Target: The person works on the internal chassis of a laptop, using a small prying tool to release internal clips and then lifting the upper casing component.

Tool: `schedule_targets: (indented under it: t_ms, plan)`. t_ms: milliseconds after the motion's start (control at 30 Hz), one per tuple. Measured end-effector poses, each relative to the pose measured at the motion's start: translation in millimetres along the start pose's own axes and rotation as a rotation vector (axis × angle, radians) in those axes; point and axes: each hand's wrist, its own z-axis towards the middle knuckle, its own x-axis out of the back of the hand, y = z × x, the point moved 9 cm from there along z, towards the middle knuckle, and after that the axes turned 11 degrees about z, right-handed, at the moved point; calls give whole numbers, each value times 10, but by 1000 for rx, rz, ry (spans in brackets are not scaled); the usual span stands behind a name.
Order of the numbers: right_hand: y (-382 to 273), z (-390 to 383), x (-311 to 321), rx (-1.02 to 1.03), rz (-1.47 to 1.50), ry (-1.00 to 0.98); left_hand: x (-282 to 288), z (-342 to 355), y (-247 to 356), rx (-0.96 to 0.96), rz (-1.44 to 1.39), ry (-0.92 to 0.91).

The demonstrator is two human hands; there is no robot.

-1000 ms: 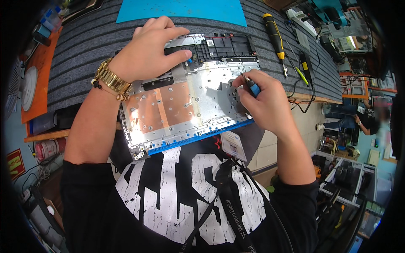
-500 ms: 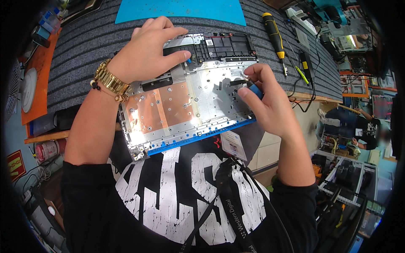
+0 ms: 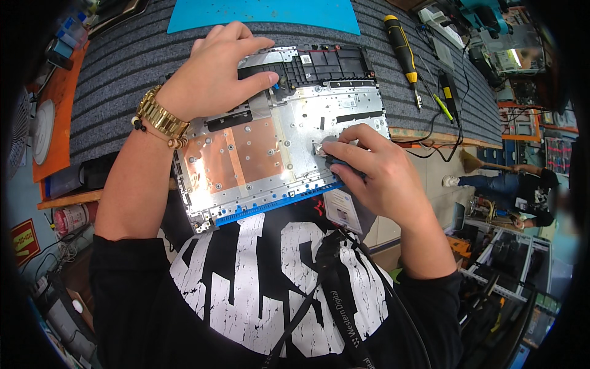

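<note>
A laptop top case point(image 3: 307, 126) with a silver metal underside, copper-coloured foil and a blue near edge leans tilted between my body and the bench. My left hand point(image 3: 218, 71) grips its far left part, thumb on the metal face and fingers over the far edge. My right hand point(image 3: 375, 166) is closed around a small dark tool point(image 3: 350, 161), mostly hidden by the fingers. Its shiny silver tip point(image 3: 318, 149) is at the metal panel, right of the copper foil. The tool's exact kind cannot be made out.
On the ribbed grey bench mat point(image 3: 123, 80) lie a yellow-black screwdriver point(image 3: 401, 49), a yellow-green pen-like tool point(image 3: 442, 107) and cables at right. A light-blue mat point(image 3: 264, 15) covers the far side. Off to the right, another person point(image 3: 522, 190) stands by a broom point(image 3: 472, 163).
My right hand has moved left and nearer to me, from the case's right side down onto the metal panel. My left hand keeps its hold.
</note>
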Motion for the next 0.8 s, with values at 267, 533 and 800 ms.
schedule_targets:
  t_ms: [267,533,800]
  plan:
    - [-12,0,-10,22,-42,23,6,-2,-16,8,-9,10]
    - [9,-42,-54,62,-66,93,-2,2,-15,0,-17,0]
    - [40,-97,-132,-82,2,143,-5,19,-23,12,-37,-44]
